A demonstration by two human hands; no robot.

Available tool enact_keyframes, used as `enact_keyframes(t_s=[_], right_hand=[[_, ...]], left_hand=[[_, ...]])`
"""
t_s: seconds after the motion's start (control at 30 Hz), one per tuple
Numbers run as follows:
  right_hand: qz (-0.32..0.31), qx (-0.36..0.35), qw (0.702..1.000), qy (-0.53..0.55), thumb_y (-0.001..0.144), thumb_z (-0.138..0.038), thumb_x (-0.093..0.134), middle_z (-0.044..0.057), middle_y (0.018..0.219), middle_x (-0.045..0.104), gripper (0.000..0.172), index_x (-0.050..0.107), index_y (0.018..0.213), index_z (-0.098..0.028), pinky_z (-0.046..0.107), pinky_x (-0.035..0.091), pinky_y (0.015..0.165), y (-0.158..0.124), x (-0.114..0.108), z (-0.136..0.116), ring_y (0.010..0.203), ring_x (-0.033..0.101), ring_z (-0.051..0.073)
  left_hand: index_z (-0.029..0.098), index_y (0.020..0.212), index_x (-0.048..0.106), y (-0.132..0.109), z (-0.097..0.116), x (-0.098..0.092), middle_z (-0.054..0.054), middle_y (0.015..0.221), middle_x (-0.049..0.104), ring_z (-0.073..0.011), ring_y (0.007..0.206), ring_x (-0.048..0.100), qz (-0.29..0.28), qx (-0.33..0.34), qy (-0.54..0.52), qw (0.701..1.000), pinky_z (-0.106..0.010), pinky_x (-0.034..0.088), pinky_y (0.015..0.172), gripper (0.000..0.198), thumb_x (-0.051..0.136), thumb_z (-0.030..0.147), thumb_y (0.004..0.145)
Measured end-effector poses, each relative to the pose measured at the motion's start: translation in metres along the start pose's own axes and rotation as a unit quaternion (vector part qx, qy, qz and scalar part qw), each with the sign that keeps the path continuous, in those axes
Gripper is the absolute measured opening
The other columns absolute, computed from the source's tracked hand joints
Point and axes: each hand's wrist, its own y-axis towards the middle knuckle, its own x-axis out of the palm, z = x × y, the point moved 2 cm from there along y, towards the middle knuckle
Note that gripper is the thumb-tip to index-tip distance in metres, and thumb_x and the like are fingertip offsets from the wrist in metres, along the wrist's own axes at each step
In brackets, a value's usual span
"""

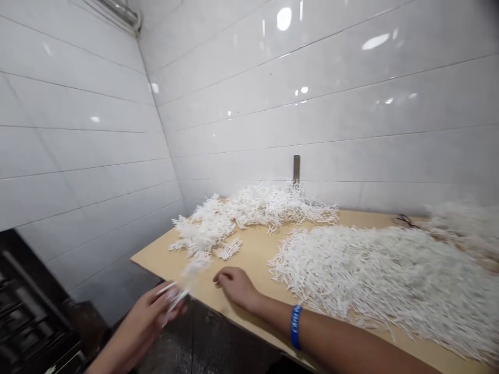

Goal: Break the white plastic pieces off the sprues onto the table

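Observation:
My left hand (156, 309) is closed around a few thin white strands (177, 301), held just off the table's front left edge and partly smeared by motion. More blurred strands trail from there toward the far heap. My right hand (236, 285) rests over the front of the tan table (253, 249), its fingers curled in and pointing left; whatever lies in them, if anything, is hidden. A blue wristband (296, 327) circles the right wrist. Behind both hands spreads a loose heap of white strands (261, 205). A larger, denser pile (382, 265) lies right of my right hand.
White tiled walls (241, 104) close off the back and left side. An upright metal strip (297, 169) stands behind the far heap. A dark looped object (405, 221) lies near the back right edge. At lower left is a dark rack-like object (27, 311).

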Motion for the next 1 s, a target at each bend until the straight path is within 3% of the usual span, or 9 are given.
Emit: enact_keyframes(t_s=[0.17, 0.27, 0.4, 0.63, 0.7, 0.8, 0.87, 0.93, 1.0], right_hand=[[0.045, 0.01, 0.979, 0.2, 0.077, -0.048, 0.059, 0.005, 0.077, 0.064, 0.032, 0.06, 0.076, -0.016, 0.031, 0.051, 0.059, -0.014, -0.018, 0.011, 0.057, 0.062, 0.016], [0.044, 0.025, 0.966, 0.253, 0.072, -0.055, 0.064, 0.005, 0.075, 0.064, 0.04, 0.058, 0.076, -0.016, 0.03, 0.049, 0.054, -0.014, -0.021, 0.011, 0.055, 0.06, 0.015], [0.078, 0.039, 0.954, 0.287, 0.068, -0.056, 0.071, 0.006, 0.077, 0.064, 0.045, 0.059, 0.08, -0.015, 0.029, 0.048, 0.054, -0.009, -0.025, 0.009, 0.057, 0.059, 0.014], [0.081, 0.068, 0.954, 0.281, 0.063, -0.052, 0.077, 0.0, 0.063, 0.06, 0.042, 0.058, 0.073, -0.016, 0.027, 0.045, 0.053, -0.009, -0.031, 0.009, 0.053, 0.055, 0.012], [0.072, 0.066, 0.959, 0.267, 0.066, -0.051, 0.075, 0.0, 0.062, 0.059, 0.039, 0.058, 0.072, -0.016, 0.026, 0.044, 0.052, -0.01, -0.031, 0.008, 0.052, 0.054, 0.012], [0.066, 0.059, 0.966, 0.243, 0.07, -0.051, 0.071, 0.0, 0.061, 0.057, 0.037, 0.057, 0.071, -0.017, 0.026, 0.043, 0.049, -0.014, -0.031, 0.005, 0.05, 0.051, 0.011], [0.069, 0.041, 0.976, 0.201, 0.076, -0.052, 0.065, -0.001, 0.059, 0.056, 0.036, 0.056, 0.071, -0.018, 0.027, 0.043, 0.05, -0.017, -0.031, 0.003, 0.049, 0.05, 0.012], [0.076, 0.01, 0.991, 0.112, 0.082, -0.049, 0.058, -0.001, 0.056, 0.054, 0.032, 0.056, 0.072, -0.019, 0.027, 0.042, 0.054, -0.019, -0.034, -0.001, 0.051, 0.05, 0.013], [0.074, -0.023, 0.997, -0.003, 0.086, -0.043, 0.052, -0.001, 0.058, 0.055, 0.029, 0.057, 0.072, -0.019, 0.027, 0.041, 0.057, -0.021, -0.037, -0.004, 0.056, 0.05, 0.014]], left_hand=[[0.017, 0.079, 0.057, 0.051, -0.02, 0.065, 0.002, 0.068, 0.055, -0.0117, 0.063, 0.054, -0.071, 0.036, -0.095, 0.992, -0.025, 0.047, 0.065, 0.037, 0.069, 0.051, 0.071], [0.016, 0.077, 0.056, 0.078, -0.035, 0.085, 0.001, 0.065, 0.055, -0.0112, 0.057, 0.051, -0.108, 0.073, -0.057, 0.99, -0.023, 0.043, 0.057, 0.037, 0.062, 0.053, 0.077], [0.017, 0.067, 0.049, 0.098, -0.044, 0.089, 0.003, 0.057, 0.049, -0.0107, 0.052, 0.049, -0.097, 0.103, -0.037, 0.989, -0.022, 0.039, 0.051, 0.04, 0.054, 0.054, 0.082], [0.017, 0.07, 0.052, 0.095, -0.053, 0.09, 0.001, 0.054, 0.055, -0.0098, 0.043, 0.047, -0.183, 0.086, -0.024, 0.979, -0.022, 0.037, 0.047, 0.045, 0.045, 0.057, 0.088], [0.016, 0.073, 0.055, 0.095, -0.055, 0.089, -0.002, 0.061, 0.059, -0.012, 0.051, 0.053, -0.18, 0.1, -0.033, 0.978, -0.024, 0.043, 0.053, 0.048, 0.039, 0.057, 0.09], [0.015, 0.098, 0.063, 0.096, -0.053, 0.088, -0.009, 0.089, 0.068, -0.0189, 0.083, 0.063, -0.178, 0.135, -0.048, 0.973, -0.029, 0.048, 0.074, 0.047, 0.043, 0.057, 0.089], [0.016, 0.107, 0.065, 0.097, -0.05, 0.088, -0.01, 0.1, 0.068, -0.0221, 0.095, 0.061, -0.216, 0.151, -0.037, 0.964, -0.031, 0.047, 0.082, 0.045, 0.052, 0.054, 0.086], [0.016, 0.093, 0.069, 0.098, -0.047, 0.089, -0.008, 0.089, 0.068, -0.021, 0.086, 0.061, -0.276, 0.149, -0.015, 0.949, -0.03, 0.046, 0.079, 0.039, 0.056, 0.051, 0.085], [0.015, 0.077, 0.069, 0.099, -0.046, 0.089, -0.006, 0.076, 0.067, -0.0179, 0.073, 0.059, -0.294, 0.127, -0.017, 0.947, -0.029, 0.046, 0.072, 0.037, 0.056, 0.049, 0.085]])
